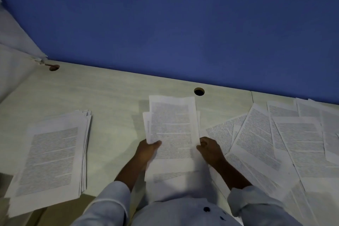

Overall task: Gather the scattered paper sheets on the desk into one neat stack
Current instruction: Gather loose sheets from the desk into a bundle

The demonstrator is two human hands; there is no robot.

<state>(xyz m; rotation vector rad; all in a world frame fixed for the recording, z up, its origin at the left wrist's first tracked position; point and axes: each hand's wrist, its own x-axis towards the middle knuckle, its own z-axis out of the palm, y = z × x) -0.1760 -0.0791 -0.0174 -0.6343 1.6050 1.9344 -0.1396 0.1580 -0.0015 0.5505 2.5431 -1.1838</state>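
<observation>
Step in hand: squaring a held bundle before it joins the main pile.

The left hand (pixel 146 149) grips the bundle of printed sheets (pixel 172 128) at its near left edge, thumb curled over the top page; the right hand (pixel 211 149) has its fingers curled narrow against the near right edge, apparently pinching it, though the contact itself is not plainly shown. The bundle is held at centre, above the desk (pixel 113 97), its far end tilted away from the person; the sheet edges are staggered at the far left corner.

Procedure, as judged: loosen the grip slightly; tap the near edge on the desk until the edges align; then carry the bundle left and lay it flush on the stack (pixel 51 156); align corners before release, since that stack is fanned along its right side and overhangs the near desk edge.

Counts: two hands; one held bundle, at least three sheets by visible edges; one stack at near left, sheet count not readable; loose sheets (pixel 293 143) overlapping at right, roughly seven visible, exact number uncertain; two cable holes, one at far centre (pixel 199 91), one at far left (pixel 54 67); one blue partition (pixel 183 24) behind.
</observation>
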